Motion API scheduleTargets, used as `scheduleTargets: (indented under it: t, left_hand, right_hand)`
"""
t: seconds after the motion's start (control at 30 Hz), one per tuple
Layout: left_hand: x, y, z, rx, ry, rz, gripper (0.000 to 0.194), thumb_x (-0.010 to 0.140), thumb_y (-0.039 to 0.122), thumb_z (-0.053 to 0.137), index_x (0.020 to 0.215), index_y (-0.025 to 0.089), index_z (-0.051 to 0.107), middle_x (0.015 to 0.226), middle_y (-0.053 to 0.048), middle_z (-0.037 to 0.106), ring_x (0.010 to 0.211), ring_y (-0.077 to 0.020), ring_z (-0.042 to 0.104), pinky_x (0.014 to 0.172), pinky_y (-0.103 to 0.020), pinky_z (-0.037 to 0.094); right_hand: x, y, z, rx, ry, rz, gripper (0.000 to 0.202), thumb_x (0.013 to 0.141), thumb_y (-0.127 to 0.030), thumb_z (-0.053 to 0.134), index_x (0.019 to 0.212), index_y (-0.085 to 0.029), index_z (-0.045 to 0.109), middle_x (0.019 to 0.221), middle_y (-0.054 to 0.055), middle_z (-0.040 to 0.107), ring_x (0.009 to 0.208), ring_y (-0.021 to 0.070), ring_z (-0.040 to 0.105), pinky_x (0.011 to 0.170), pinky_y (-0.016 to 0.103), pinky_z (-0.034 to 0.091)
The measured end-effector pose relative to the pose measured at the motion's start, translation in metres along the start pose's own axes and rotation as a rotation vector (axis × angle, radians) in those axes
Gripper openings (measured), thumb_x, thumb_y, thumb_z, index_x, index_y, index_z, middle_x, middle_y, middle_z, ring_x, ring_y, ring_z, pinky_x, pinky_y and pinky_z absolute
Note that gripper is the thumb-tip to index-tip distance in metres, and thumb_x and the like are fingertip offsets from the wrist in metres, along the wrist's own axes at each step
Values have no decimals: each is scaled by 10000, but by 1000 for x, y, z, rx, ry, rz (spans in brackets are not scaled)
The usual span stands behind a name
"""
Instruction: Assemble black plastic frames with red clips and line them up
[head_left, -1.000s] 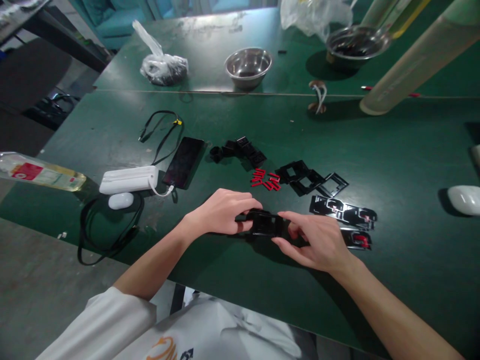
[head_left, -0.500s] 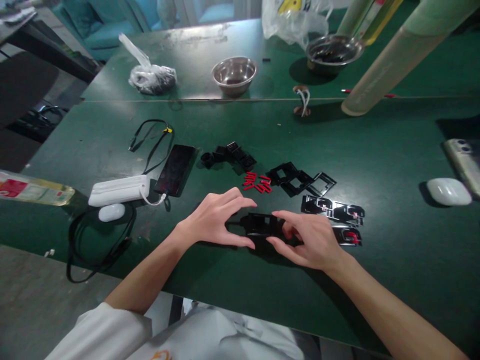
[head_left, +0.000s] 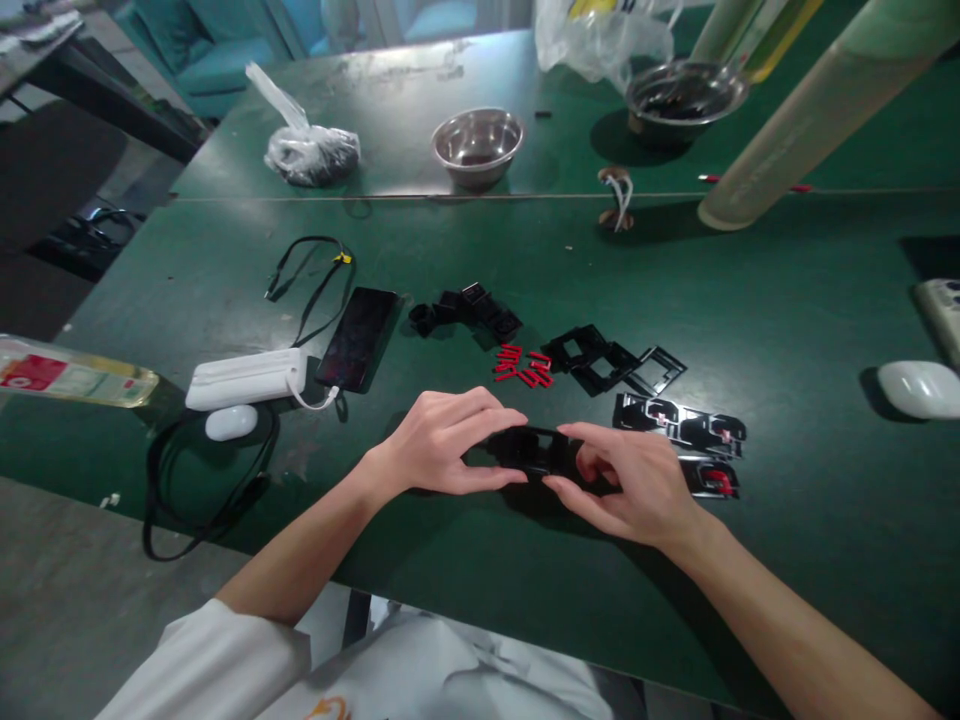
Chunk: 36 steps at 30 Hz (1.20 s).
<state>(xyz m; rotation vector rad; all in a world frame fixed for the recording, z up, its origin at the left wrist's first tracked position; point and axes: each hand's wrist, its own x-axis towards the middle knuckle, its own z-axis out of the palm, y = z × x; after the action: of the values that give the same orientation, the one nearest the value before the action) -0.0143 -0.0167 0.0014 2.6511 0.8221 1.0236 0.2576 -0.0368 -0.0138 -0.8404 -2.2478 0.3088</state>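
A small black plastic part with a square opening point(head_left: 534, 452) lies between my two hands, close above the green table. My left hand point(head_left: 439, 440) has its thumb and fingertips on the near and far edges of its left end. From the other side, my right hand point(head_left: 637, 480) pinches its right end between thumb and forefinger. Small red pieces point(head_left: 523, 368) are scattered just beyond. Flat black square frames point(head_left: 600, 360) overlap behind my right hand. Shiny black pieces with red bits inside point(head_left: 681, 425) sit beside that hand, partly covered by it.
Black blocks point(head_left: 480, 310) lie past the red pieces. At left are a phone point(head_left: 360, 338) cabled to a white power bank point(head_left: 244, 378), a bottle point(head_left: 82, 372) and coiled cable. Metal bowls point(head_left: 478, 150) and a leaning tube point(head_left: 795, 130) stand farther back.
My left thumb and fingers have closed in from beside the black part onto its left end. My right hand keeps its pinch. The whole view has shifted slightly.
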Motion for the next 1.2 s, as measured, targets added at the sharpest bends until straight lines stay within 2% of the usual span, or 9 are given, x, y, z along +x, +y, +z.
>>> scheduleTargets:
  t: [0.17, 0.4, 0.57, 0.8, 1.07, 1.2]
  left_hand:
    - [0, 3, 1, 5, 16, 1, 486, 975, 554, 715, 1239, 150, 654, 996, -79, 770, 818, -156, 748, 672, -249, 580]
    - [2, 3, -1, 0, 35, 20, 492, 954, 569, 733, 1193, 146, 657, 1004, -79, 776, 829, -165, 756, 686, -255, 582]
    - [1, 2, -1, 29, 4, 40, 497, 989, 568, 679, 1246, 143, 651, 1021, -79, 766, 833, -161, 751, 663, -254, 570]
    - [-1, -1, 0, 76, -1, 41, 460, 1004, 539, 666, 1255, 154, 642, 1041, -71, 756, 840, -157, 750, 672, -252, 571]
    - [0, -1, -4, 135, -13, 37, 402, 1008, 518, 658, 1196, 163, 642, 1001, -60, 766, 797, -159, 748, 660, -263, 554]
    - [1, -1, -4, 134, -22, 37, 384, 1006, 510, 657, 1184, 170, 641, 973, -51, 776, 777, -158, 747, 659, -266, 541]
  right_hand:
    - [1, -4, 0, 32, -32, 63, 486, 1004, -491, 694, 1337, -159, 572, 681, -58, 615, 512, 106, 569, 528, 241, 433]
    - [2, -11, 4, 44, -26, 52, 415, 1029, -390, 677, 1358, -151, 595, 667, -65, 597, 515, 98, 567, 557, 244, 443]
    - [4, -12, 5, 37, -14, 29, 414, 1013, -370, 696, 1348, -150, 592, 679, -64, 599, 510, 92, 548, 548, 239, 430]
    - [0, -10, 7, 43, -13, 67, 458, 987, -351, 727, 1376, -167, 570, 567, -140, 407, 421, 73, 393, 478, 231, 333]
    - [0, -12, 6, 6, -68, 104, 475, 1030, -393, 658, 1427, -159, 541, 568, -128, 472, 419, 83, 402, 476, 250, 320]
    - [0, -12, 5, 4, -89, 107, 481, 1042, -388, 655, 1433, -137, 528, 576, -126, 457, 431, 84, 414, 484, 249, 333]
